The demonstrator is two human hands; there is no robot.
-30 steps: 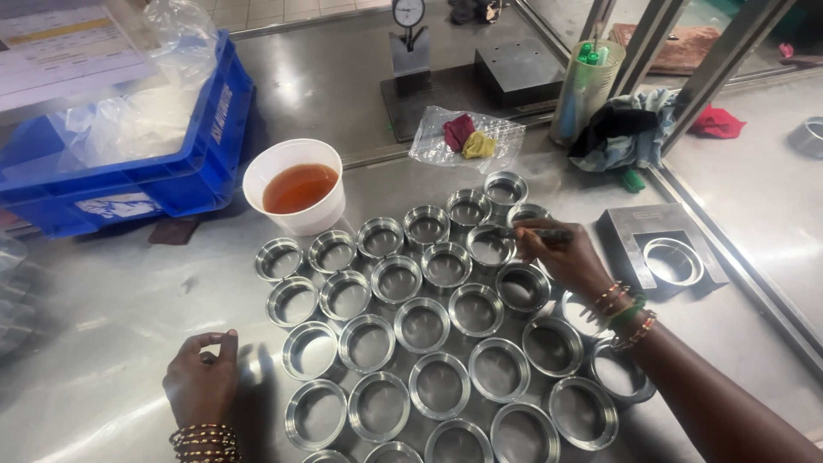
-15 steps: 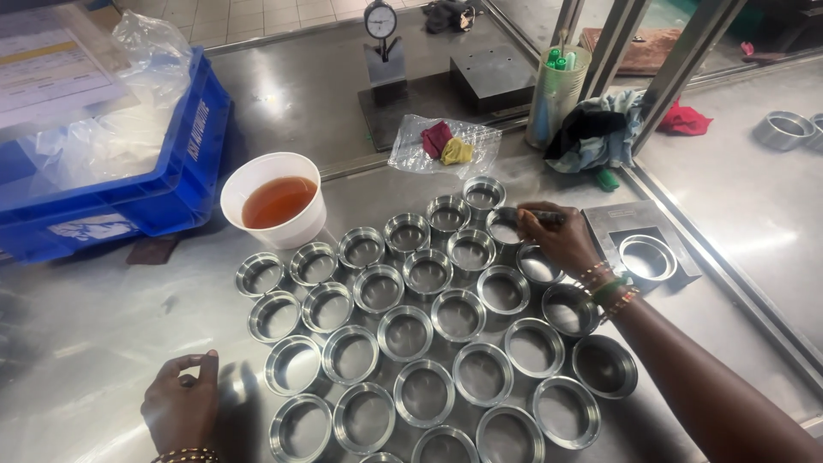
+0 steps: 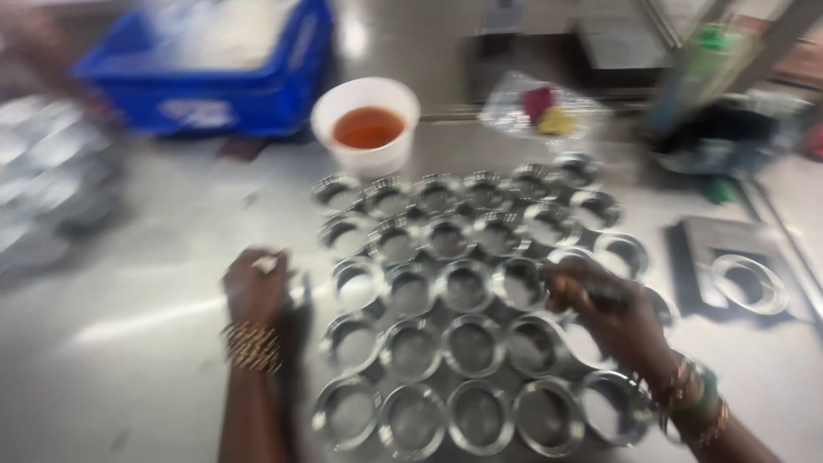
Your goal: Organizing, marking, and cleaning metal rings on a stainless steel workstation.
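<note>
Several shiny metal rings lie in close rows on the steel table. My right hand hovers over the right side of the middle rows, with its fingers closed on a thin dark tool. My left hand rests on the table just left of the rings, curled into a fist; a small pale bit shows at its knuckles, too blurred to name. Both wrists wear bangles. A white cup of orange-brown liquid stands behind the rings. The whole view is motion-blurred.
A blue crate stands at the back left. A clear bag with red and yellow bits and a green bottle are at the back. On the right, a ring sits on a dark metal block. Blurred metal parts lie far left.
The view has swung, shifting everything rightward in the picture. My right hand has drawn back from the far row of rings to the middle rows. My left hand has stayed beside the rings.
</note>
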